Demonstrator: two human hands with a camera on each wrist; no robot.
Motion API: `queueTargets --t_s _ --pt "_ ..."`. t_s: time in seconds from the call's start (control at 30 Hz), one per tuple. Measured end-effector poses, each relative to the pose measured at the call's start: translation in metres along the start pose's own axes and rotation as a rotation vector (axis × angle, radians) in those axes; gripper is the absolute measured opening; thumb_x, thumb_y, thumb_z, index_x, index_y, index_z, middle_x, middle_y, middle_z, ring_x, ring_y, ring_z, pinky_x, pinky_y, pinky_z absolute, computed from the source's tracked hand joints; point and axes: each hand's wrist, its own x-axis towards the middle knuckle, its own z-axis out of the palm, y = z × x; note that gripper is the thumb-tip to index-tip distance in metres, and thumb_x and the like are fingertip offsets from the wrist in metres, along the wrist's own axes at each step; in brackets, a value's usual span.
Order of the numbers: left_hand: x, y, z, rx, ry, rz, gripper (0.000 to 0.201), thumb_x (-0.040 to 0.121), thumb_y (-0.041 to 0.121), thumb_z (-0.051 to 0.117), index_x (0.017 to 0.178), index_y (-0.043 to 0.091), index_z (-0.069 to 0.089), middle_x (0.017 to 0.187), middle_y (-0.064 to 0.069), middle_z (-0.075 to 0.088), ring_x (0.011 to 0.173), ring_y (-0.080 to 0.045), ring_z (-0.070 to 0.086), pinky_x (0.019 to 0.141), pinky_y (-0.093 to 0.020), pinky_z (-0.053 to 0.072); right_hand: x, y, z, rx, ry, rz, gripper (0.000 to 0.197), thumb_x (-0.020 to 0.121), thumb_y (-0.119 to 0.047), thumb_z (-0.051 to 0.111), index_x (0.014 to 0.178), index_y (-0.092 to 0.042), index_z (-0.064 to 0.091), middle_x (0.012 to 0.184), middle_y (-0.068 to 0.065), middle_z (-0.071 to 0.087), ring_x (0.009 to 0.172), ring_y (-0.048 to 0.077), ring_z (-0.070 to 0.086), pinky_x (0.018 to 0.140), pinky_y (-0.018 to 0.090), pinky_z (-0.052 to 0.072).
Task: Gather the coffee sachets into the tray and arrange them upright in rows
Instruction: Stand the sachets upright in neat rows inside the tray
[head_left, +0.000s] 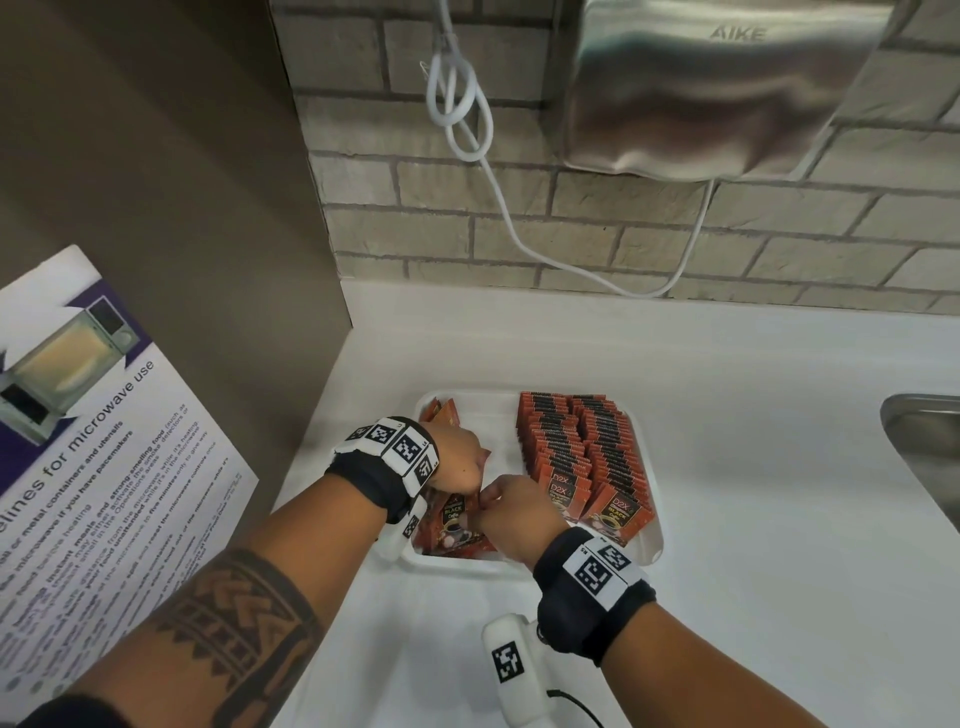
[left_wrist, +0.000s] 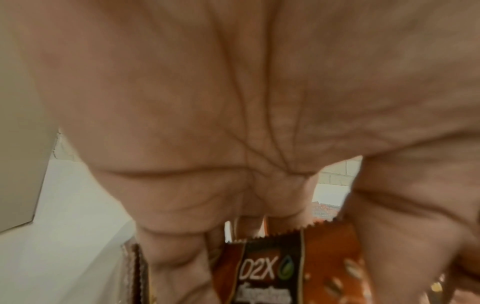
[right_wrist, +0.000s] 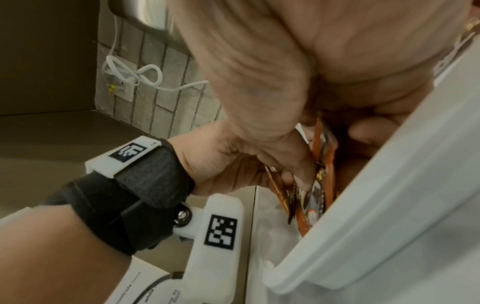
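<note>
A white tray sits on the counter. Its right half holds upright rows of orange-and-black coffee sachets. Loose sachets lie and lean in its left half, a few more at the far left corner. My left hand reaches into the left half with fingers curled round a bunch of sachets. My right hand meets it from the near side and pinches sachets beside the left fingers. The tray's near rim shows in the right wrist view.
A steel sink edge lies at the right. A hand dryer and a looped white cable hang on the brick wall behind. A brown panel with a microwave notice stands at the left. White counter surrounds the tray.
</note>
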Motion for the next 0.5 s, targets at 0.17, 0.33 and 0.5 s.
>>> queueTargets --t_s 0.17,0.33,0.5 --pt "-0.003 0.0 -0.001 0.01 0.026 0.028 0.047 0.093 0.013 0.045 0.137 0.021 0.059 0.139 -0.007 0.056 0.124 -0.027 0.054 0.105 -0.038 0.045 -0.007 0.0 -0.006 0.063 0.049 0.003 0.011 0.081 -0.011 0.07 0.079 -0.01 0.06 0.078 0.009 0.061 0.071 0.02 0.055 0.066 0.032 0.049" --pt "-0.004 0.002 0.0 0.03 0.03 0.006 0.052 0.096 0.012 0.043 0.148 0.02 0.048 0.15 -0.008 0.047 0.137 -0.028 0.043 0.11 -0.036 0.037 -0.016 0.002 -0.018 0.065 0.099 -0.018 0.008 0.083 -0.009 0.067 0.083 -0.01 0.059 0.081 0.005 0.059 0.072 0.018 0.055 0.062 0.027 0.044" --pt "0.001 -0.004 0.003 -0.152 0.086 0.029 0.052 0.101 0.017 0.039 0.149 0.034 0.042 0.151 -0.002 0.047 0.13 -0.023 0.048 0.11 -0.034 0.04 -0.024 0.007 -0.028 0.039 0.132 -0.05 0.014 0.083 -0.01 0.066 0.096 -0.005 0.062 0.086 0.004 0.063 0.078 0.018 0.057 0.064 0.027 0.046"
